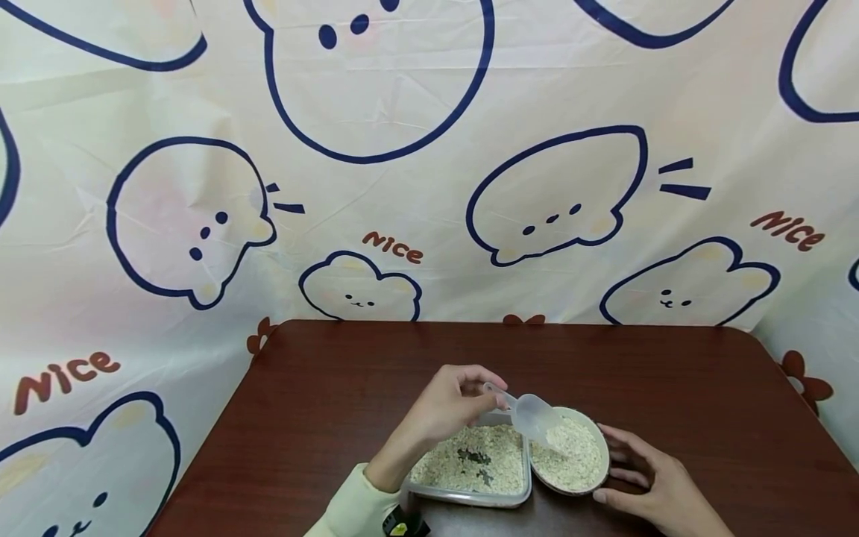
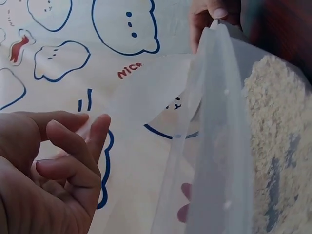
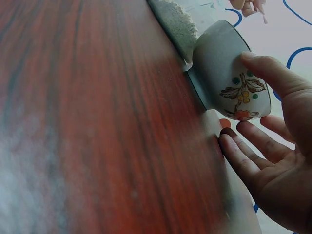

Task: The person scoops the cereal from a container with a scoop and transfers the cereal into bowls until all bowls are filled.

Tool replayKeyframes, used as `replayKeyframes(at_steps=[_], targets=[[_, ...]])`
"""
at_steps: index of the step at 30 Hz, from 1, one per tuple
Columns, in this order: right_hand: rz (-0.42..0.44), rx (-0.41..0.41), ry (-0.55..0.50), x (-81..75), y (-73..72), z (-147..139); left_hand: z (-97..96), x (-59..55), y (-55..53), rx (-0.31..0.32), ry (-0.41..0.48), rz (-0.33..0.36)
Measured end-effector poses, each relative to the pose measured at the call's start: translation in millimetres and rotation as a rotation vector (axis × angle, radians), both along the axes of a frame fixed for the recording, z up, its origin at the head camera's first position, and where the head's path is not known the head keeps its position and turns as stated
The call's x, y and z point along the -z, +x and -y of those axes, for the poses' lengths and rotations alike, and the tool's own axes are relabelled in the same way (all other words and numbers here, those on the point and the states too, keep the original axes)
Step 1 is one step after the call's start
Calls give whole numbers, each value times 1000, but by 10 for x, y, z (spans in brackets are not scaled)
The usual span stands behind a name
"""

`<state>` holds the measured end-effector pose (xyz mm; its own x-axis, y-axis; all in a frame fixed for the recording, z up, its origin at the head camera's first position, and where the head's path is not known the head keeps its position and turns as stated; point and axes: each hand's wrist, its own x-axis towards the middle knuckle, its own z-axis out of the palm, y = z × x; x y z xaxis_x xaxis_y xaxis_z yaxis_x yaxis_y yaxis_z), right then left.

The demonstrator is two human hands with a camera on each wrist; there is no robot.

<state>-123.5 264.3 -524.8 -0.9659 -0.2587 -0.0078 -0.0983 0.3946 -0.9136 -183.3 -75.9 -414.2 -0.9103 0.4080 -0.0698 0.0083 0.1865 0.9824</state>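
Observation:
My left hand [image 1: 451, 405] pinches the handle of a translucent plastic scoop [image 1: 532, 418] between thumb and fingers. Its bowl is tilted down over the left side of a small round bowl [image 1: 607, 456], close to pale flakes like oats [image 1: 574, 456] heaped inside. On the bowl's right side, my right hand [image 1: 654, 477] holds the wall between thumb and fingers. The right wrist view shows painted flowers on the bowl [image 3: 214, 68]. Below the left hand, a clear rectangular container [image 1: 470, 497] holds more flakes, with dark patches in the middle. It stands close against the bowl's left side.
Everything stands near the front edge of a dark reddish-brown wooden table [image 1: 376, 373]. A cloth backdrop [image 1: 416, 194] with cartoon outlines hangs behind and beside it. A dark watch-like band [image 1: 405, 522] sits at the left wrist.

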Motion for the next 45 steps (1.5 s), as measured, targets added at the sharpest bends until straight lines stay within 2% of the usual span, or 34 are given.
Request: replayKeyframes(at_steps=[4,15,27,37,45], targets=[[13,0,-6,2,2,-7,30,-32,-4,15,-4,-53],[-9,-7,-17,0,12,0,107,-98,4,-7,-50,-110],[8,3,-10,6,11,-1,148,-158,8,-20,-65,-135],[23,-1,0,-14,0,16,155,-195,13,-2,-77,-151],[-11,3,5,1,2,4,188,-220,22,4,-73,-147]])
